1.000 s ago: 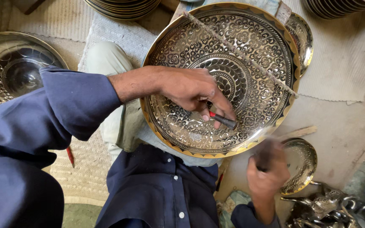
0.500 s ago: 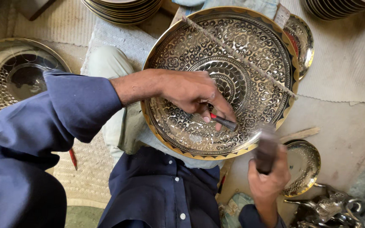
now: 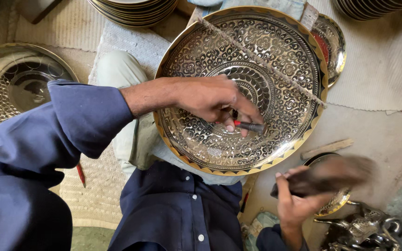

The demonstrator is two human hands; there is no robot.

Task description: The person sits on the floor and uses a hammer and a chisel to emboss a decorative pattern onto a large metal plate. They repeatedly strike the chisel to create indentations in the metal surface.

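Left hand [image 3: 212,100] pinched round thin red-handled chisel [image 3: 249,126], tip down on engraved brass tray [image 3: 196,56] propped across lap. Right hand [image 3: 298,202] clamped on dark blurred mallet [image 3: 338,172], low right, just off tray rim. More trays stacked up top [image 3: 136,11], another plate far left [image 3: 5,88].

Glossy engraved brass tray [image 3: 275,60], rough woven mat [image 3: 373,69], matt cloth sleeve [image 3: 70,125]

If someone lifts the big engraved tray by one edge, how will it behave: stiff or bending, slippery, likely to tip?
The tray is probably stiff: it looks like metal and leans on the lap without sagging. It may be slippery, since the surface shines, though the engraving gives some grip. It would likely tip or swing, being wide and shallow; the left hand with the chisel steadies it now.
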